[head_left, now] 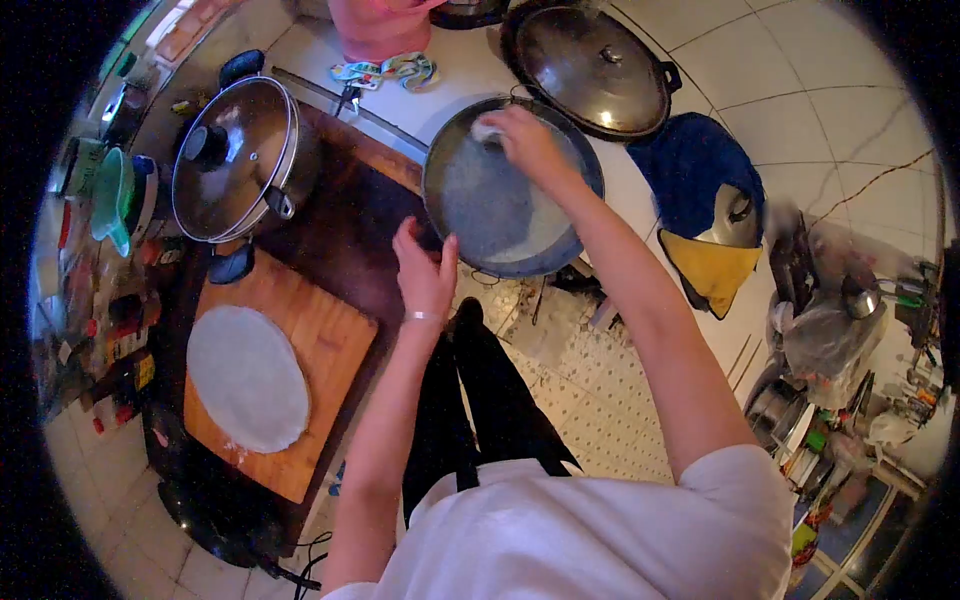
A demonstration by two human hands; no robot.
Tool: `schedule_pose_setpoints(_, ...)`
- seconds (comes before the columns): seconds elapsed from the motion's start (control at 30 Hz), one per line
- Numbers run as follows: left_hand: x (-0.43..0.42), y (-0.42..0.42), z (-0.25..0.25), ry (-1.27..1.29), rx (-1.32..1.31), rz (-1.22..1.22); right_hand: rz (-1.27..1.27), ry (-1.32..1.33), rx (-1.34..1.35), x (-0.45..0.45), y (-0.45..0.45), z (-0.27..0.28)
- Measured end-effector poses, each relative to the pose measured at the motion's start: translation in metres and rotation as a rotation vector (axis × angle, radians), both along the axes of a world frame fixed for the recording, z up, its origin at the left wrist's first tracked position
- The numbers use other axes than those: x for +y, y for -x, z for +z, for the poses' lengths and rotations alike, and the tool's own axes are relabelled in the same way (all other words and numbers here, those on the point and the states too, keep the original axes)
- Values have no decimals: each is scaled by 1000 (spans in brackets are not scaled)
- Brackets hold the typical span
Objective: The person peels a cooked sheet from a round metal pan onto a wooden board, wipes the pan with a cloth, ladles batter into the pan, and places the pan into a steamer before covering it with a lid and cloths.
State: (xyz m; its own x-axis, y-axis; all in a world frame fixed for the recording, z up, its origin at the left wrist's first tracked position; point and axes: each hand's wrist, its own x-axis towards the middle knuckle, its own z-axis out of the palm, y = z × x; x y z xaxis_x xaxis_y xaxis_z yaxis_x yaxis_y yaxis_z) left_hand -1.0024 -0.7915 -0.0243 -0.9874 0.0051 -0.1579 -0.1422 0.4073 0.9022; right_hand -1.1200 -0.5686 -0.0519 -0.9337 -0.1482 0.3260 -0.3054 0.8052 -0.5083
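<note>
My right hand (515, 135) reaches over the far side of a large round metal pan (490, 215), its fingers closed on a small whitish wad (485, 131). The pan's inside has a pale, cloudy look. At the pan's lower left, my left hand (427, 268) is raised with thumb and fingers apart, holding nothing. To the left, a flat round sheet of dough (248, 378) lies on a wooden board (335, 345).
A lidded pot (240, 160) stands above the board. Behind the pan are a large dark lid (590, 70) and a pink container (380, 30). A blue and yellow cloth (690, 170) lies right. Bottles and jars line the left edge.
</note>
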Motion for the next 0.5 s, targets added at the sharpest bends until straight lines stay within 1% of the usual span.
schedule_pose_setpoints(0.03, 9, 15, -18, 103, 120, 3, -3, -5, 2, -2, 10, -4)
schedule_pose_setpoints(0.07, 15, 26, -29, 203, 240, 6, 75, -102, -53, -1, 20, -8)
schedule_pose_setpoints(0.1, 15, 33, -32, 195, 240, 2, 148, -198, -111, 2, 24, -9)
schedule_pose_setpoints(0.13, 14, 39, -35, 263, 106, -45, 145, -208, -114, 11, 22, -7)
schedule_pose_setpoints(0.17, 15, 41, -38, 332, -31, -93, 73, -283, -107, 23, 14, -3)
schedule_pose_setpoints(0.2, 18, 42, -38, 323, -36, -99, 0, -359, -100, 34, 5, 2)
schedule_pose_setpoints(0.23, 19, 43, -37, 321, -59, -75, -2, -365, -106, 45, -8, 0)
schedule_pose_setpoints(0.3, 21, 46, -34, 313, -75, -55, -280, -585, -347, 56, -36, 0)
schedule_pose_setpoints(0.37, 24, 44, -36, 293, -47, 36, -406, -504, -473, 41, -83, 21)
schedule_pose_setpoints(0.4, 26, 45, -34, 284, -42, 32, -506, -508, -491, 30, -102, 14)
schedule_pose_setpoints(0.43, 27, 45, -31, 286, -95, 43, -603, -510, -510, 18, -120, -3)
schedule_pose_setpoints(0.47, 27, 45, -30, 291, -150, 52, -488, -568, -659, 8, -135, -12)
schedule_pose_setpoints(0.5, 29, 46, -31, 287, -147, 50, -544, -484, -718, -20, -145, -2)
